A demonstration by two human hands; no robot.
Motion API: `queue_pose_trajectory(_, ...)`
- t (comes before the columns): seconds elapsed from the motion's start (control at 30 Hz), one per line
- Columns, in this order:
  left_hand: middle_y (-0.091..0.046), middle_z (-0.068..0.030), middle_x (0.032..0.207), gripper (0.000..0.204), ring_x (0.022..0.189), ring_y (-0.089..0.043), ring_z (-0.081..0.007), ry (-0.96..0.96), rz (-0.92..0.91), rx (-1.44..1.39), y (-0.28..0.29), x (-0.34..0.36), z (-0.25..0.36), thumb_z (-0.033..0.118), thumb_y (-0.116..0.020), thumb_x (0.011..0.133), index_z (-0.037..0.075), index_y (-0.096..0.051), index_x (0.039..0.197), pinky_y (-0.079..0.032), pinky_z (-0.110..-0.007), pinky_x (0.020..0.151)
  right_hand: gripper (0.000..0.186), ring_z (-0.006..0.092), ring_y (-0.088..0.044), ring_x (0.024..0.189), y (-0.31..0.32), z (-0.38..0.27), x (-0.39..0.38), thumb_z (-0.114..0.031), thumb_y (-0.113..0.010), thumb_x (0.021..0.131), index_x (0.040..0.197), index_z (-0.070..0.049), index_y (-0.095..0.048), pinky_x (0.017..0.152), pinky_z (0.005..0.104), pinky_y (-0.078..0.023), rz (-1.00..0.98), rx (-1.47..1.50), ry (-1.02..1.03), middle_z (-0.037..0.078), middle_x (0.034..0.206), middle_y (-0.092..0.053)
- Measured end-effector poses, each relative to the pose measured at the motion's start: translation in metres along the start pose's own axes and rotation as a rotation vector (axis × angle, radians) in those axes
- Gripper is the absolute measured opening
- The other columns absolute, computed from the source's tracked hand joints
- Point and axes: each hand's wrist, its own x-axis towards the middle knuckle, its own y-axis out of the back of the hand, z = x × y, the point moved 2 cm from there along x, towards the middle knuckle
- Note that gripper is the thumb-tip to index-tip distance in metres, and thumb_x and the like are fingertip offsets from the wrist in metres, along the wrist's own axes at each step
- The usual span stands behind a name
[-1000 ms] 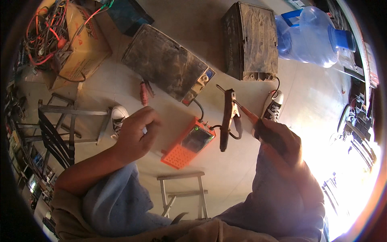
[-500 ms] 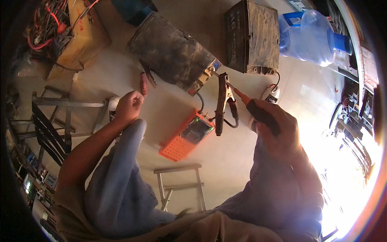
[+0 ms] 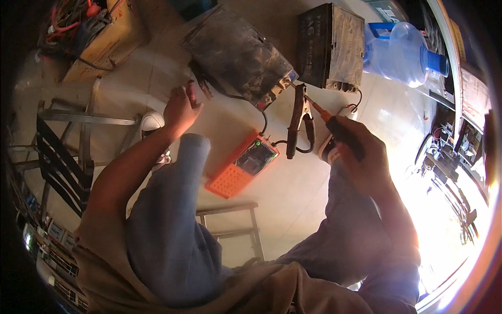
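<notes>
Warm, amber-tinted, fairly dim overall. Blown-out white glare at lower right, washing over the right hand (image 3: 361,157) and forearm. Deep shadow at left and along the black fisheye rim. Straight edges bent near the border; mild softness throughout, sharper at centre.

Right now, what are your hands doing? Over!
Left hand gripping a red clamp beside the dusty black battery. Right hand holding a dark screwdriver and a black clamp. Orange tester box lies on the floor between the knees.

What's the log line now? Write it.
left hand: grips red clamp | right hand: holds screwdriver toward battery | orange tester on floor
</notes>
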Motion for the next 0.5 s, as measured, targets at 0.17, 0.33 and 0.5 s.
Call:
queue_pose_trajectory(0.17,-0.051,-0.0219,0.095,0.040,0.093,-0.058,-0.0407,0.034,-0.055,-0.038,0.000,0.011,-0.002,0.023,-0.067,0.085,0.000,-0.045,0.110,-0.054,-0.045,0.071,0.041,0.0184,-0.062,0.109,-0.007,-0.004,-0.003,0.004,-0.055,0.089,0.130,0.000,-0.054,0.097,0.0301,-0.046,0.040,0.106,-0.089,0.012,0.117,-0.066)
queue_pose_trajectory(0.33,-0.049,-0.0222,0.095,0.034,0.090,-0.056,-0.0389,-0.049,0.002,-0.100,0.013,-0.013,-0.019,0.017,-0.064,0.087,-0.002,-0.045,0.106,-0.051,-0.044,0.076,0.041,0.0161,-0.061,0.110,-0.008,-0.003,0.004,0.006,-0.055,0.089,0.129,-0.002,-0.055,0.098,0.0289,-0.045,0.058,0.136,-0.170,0.011,0.118,-0.066)
queue_pose_trajectory(0.5,-0.050,-0.0179,0.091,0.033,0.081,-0.053,-0.0299,-0.117,0.037,-0.295,0.036,-0.051,-0.048,0.017,-0.067,0.084,-0.001,-0.047,0.101,-0.046,-0.041,0.071,0.041,0.0145,-0.061,0.105,0.000,0.005,0.005,0.004,-0.058,0.088,0.129,-0.004,-0.057,0.095,0.0278,-0.045,0.017,0.005,-0.127,0.009,0.115,-0.066)
